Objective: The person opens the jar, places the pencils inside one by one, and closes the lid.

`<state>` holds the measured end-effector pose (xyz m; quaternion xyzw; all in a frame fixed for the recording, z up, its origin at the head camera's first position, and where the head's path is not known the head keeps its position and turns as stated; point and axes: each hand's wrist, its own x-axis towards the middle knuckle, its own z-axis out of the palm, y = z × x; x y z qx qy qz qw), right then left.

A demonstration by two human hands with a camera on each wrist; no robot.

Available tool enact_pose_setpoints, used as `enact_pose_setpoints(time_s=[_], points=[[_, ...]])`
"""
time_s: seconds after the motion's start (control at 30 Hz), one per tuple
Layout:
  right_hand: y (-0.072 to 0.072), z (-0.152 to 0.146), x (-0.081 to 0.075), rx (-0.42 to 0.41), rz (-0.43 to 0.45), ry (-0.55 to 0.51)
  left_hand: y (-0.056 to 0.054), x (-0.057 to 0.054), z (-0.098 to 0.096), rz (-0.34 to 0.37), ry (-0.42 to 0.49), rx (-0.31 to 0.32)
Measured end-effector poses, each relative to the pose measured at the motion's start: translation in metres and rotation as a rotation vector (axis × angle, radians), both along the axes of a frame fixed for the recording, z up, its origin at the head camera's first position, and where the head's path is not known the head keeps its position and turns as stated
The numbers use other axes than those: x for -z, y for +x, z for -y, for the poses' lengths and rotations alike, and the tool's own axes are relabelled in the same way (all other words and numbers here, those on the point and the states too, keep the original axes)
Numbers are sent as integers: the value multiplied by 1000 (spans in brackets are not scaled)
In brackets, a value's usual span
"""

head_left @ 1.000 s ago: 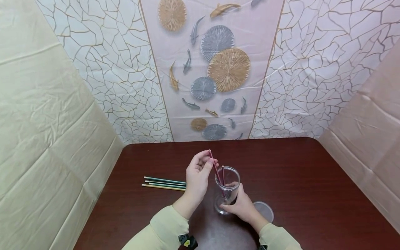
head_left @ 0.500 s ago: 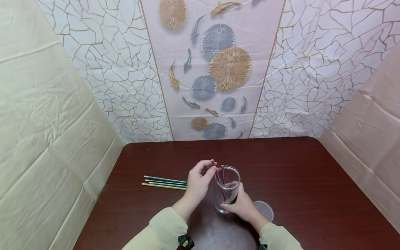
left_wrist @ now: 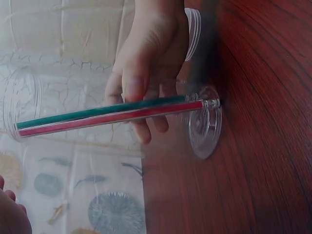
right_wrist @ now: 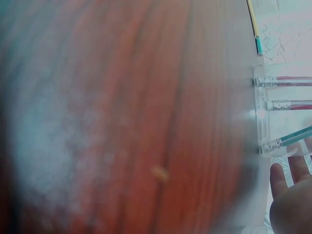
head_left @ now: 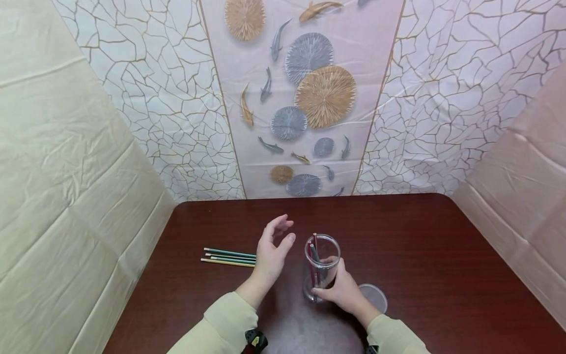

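A clear jar (head_left: 339,252) stands on the table, and my right hand (head_left: 344,291) grips it low around its side. Two red pencils (right_wrist: 295,81) and a green pencil (right_wrist: 294,137) lean inside, their eraser ends down at the base in the right wrist view. My left hand (head_left: 270,255) hovers just left of the jar, fingers and thumb spread with nothing between them. Only a few of its fingertips show at the lower left edge of the left wrist view. On the table beyond that hand lie several pencils (head_left: 230,257), green and yellow, their right ends hidden behind it.
A clear round lid (head_left: 374,298) lies on the dark red wood table (head_left: 411,246) beside my right wrist. A patterned cloth (head_left: 283,162) hangs at the back, and pale cloth panels (head_left: 101,196) close in both sides.
My left hand has let go of a pencil at the jar's mouth and drawn back left. That pencil has sunk lower into the jar. My right hand keeps its grip in the same spot.
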<state>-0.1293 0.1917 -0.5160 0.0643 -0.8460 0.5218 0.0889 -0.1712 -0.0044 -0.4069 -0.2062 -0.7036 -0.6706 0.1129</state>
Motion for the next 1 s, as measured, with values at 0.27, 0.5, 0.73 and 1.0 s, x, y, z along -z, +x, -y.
enact_pose_setpoints(time_s=[0.27, 0.5, 0.73, 1.0], points=[[1, 1, -2, 0, 40, 16, -5, 4, 18, 2, 24, -33], [0, 2, -4, -12, 34, 32, -12, 11, 42, 16, -40, -104], [0, 1, -5, -19, 44, 53, -23, 28, 63, -76, -159, -187], [0, 2, -6, -11, 70, 40, -28, 37, 76, -95, -272, -187]])
